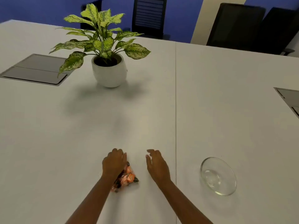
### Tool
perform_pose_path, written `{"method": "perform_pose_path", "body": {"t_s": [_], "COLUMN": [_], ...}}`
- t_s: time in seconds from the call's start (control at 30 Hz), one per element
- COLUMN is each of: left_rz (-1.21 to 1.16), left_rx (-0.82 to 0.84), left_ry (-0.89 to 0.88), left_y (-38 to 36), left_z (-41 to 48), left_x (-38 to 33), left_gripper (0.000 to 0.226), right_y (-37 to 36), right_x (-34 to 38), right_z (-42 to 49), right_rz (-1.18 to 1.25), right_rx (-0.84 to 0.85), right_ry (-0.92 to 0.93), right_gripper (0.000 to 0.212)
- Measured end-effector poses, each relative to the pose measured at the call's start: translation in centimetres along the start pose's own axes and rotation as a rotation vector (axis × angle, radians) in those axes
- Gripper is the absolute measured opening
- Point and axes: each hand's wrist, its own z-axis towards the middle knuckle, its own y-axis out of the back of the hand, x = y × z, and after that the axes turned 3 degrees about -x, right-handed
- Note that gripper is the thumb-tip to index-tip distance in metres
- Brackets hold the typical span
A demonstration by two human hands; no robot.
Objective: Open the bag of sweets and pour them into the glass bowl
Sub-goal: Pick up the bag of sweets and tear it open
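- At the far left, a grey flap panel [34, 70] sits flush in the white worktop [80, 135], its two lids closed.
- Just to the right of it, further back, a potted plant [108, 46] with speckled green and yellow leaves stands upright in a round white pot [110, 75]; one leaf hangs over the panel's near corner.
- Near the front edge, the left hand [114, 164] lies palm down on the bag of sweets [127, 177], fingers curled over the bag's far end. Whether the fingers actually pinch the wrapping I cannot tell, since the hand hides that part.
- The bag rests on the worktop, partly under the left hand and wrist, with orange and dark wrapped sweets showing through clear film on its right side. It looks unopened, though its top is covered.
- Just right of the bag, apart from it, the right hand [157, 165] hovers with fingers loosely spread and slightly bent, palm turned toward the bag, holding nothing.
- A thin seam [175, 102] runs front to back through the worktop, just right of the right hand.
- Beyond the seam, well apart from the bag, the glass bowl [218, 176] stands on the worktop, clear and with nothing in it.
- At the right edge, a second grey panel [289, 99] is partly cut off by the frame.
- Behind the worktop, dark office chairs [234, 25] stand against a blue wall [40, 8].
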Motion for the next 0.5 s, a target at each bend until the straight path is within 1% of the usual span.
{"method": "perform_pose_path", "body": {"t_s": [0.07, 0.17, 0.23, 0.3, 0.37, 0.5], "left_rz": [-0.069, -0.126, -0.169, -0.235, -0.270, -0.317], "left_rx": [0.218, 0.376, 0.454, 0.483, 0.506, 0.512], "left_ry": [0.109, 0.136, 0.151, 0.154, 0.147, 0.153], "left_y": [0.8, 1.0, 0.8, 0.6, 0.6, -0.2], "left_z": [-0.2, -0.1, -0.1, 0.0, 0.0, -0.4], "left_x": [0.9, 2.7, 3.3, 3.7, 3.7, 2.9], "left_gripper": [0.035, 0.032, 0.038, 0.046, 0.045, 0.043], "right_y": [-0.4, -1.5, -2.2, -2.6, -2.9, -2.4], "right_x": [0.6, 1.4, 1.6, 1.7, 1.7, 0.9], "right_z": [0.1, -0.1, -0.3, -0.5, -0.7, -0.7], "right_rz": [0.052, 0.099, 0.145, 0.206, 0.254, 0.366], "right_rx": [0.083, 0.235, 0.315, 0.376, 0.403, 0.368], "right_ry": [-0.070, -0.150, -0.211, -0.275, -0.333, -0.462], "right_gripper": [0.033, 0.033, 0.034, 0.034, 0.033, 0.027]}}
